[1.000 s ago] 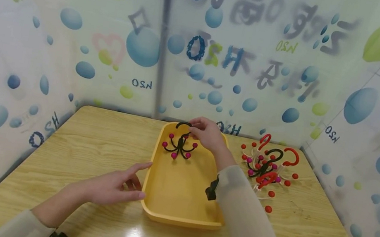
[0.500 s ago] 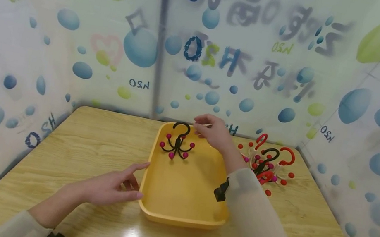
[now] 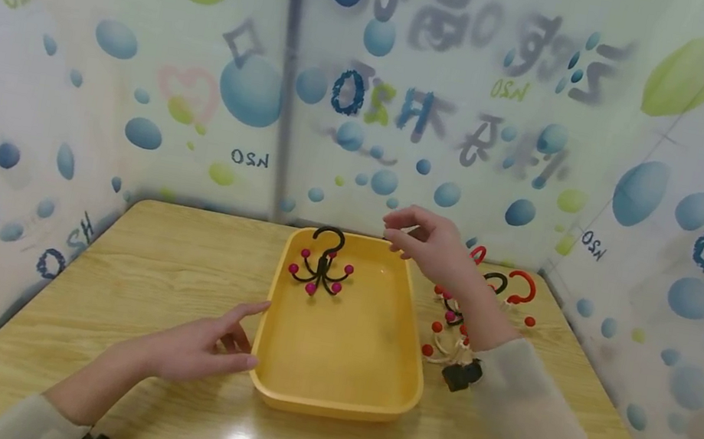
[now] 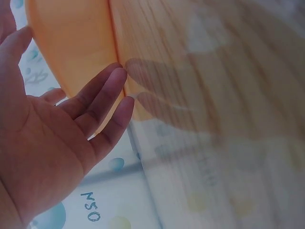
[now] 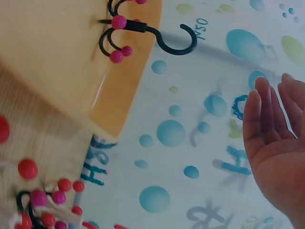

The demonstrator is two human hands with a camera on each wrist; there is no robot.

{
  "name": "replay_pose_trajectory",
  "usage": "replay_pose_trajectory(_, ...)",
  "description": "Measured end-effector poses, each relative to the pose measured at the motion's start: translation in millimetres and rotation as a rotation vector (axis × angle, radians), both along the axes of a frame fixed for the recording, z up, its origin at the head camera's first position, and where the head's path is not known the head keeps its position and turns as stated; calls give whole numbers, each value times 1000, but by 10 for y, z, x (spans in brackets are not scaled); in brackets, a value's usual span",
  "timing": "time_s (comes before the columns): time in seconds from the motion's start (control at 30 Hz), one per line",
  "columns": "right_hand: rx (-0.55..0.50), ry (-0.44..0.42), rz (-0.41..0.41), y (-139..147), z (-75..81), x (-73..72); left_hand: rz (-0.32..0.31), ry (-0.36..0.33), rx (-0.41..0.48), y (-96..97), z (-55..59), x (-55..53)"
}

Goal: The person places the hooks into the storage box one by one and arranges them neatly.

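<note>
A yellow plastic tray [image 3: 344, 350] lies on the table in the middle of the head view. A black multi-arm hanger hook [image 3: 321, 267] with magenta ball tips stands upright in its back left corner. My left hand [image 3: 197, 349] is at the tray's left side, fingers spread and relaxed, fingertips right at the wall. In the left wrist view, its fingers [image 4: 102, 98] lie along the orange-looking side of the tray. Over the tray's back right corner hovers my right hand [image 3: 434, 249], holding nothing. Its palm and loosely extended fingers show in the right wrist view.
Right of the tray, several similar hanger hooks lie clustered on the wooden table [image 3: 193, 247]: a red-topped one [image 3: 522, 287], black ones and pale-armed ones with red balls, partly hidden by my right forearm. A patterned wall [image 3: 361, 167] rises close behind the tray.
My right hand has drawn away from the black hanger hook, moving right and a little up. The hook stays standing in the tray. My left hand keeps its place at the tray's side.
</note>
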State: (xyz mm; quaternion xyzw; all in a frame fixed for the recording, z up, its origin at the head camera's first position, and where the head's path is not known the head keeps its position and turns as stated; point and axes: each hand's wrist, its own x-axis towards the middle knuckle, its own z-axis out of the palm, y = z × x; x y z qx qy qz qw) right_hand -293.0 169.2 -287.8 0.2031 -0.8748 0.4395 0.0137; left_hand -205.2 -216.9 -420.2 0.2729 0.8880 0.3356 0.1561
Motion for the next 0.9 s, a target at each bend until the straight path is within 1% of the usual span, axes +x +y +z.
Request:
replay_pose_trajectory(0.17, 57, 25, -25, 333, -17, 199, -8, 6, 5, -6, -3, 3)
replay_pose_trajectory(0.33, 91, -1, -77, 698, -124, 342, -7, 12, 2, -10, 2, 8)
replay_pose_trajectory(0.43, 118, 3, -113, 914, -204, 390, 4, 3, -5, -6, 15, 15)
replay_pose_trajectory(0.57, 117, 25, -129, 1185, -312, 428, 17, -16, -17, 3, 30, 21)
replay_pose_trajectory(0.7, 110, 3, -145, 1406, -397, 481, 15, -18, -19, 5, 23, 20)
replay_pose_trajectory(0.8, 128, -27, -172, 1524, -444, 528, 15, -14, -21, 3, 9, 12)
replay_pose_trajectory(0.9, 140, -31, -189, 1618, -487, 564, 19, -19, -26, 5, 1, 4)
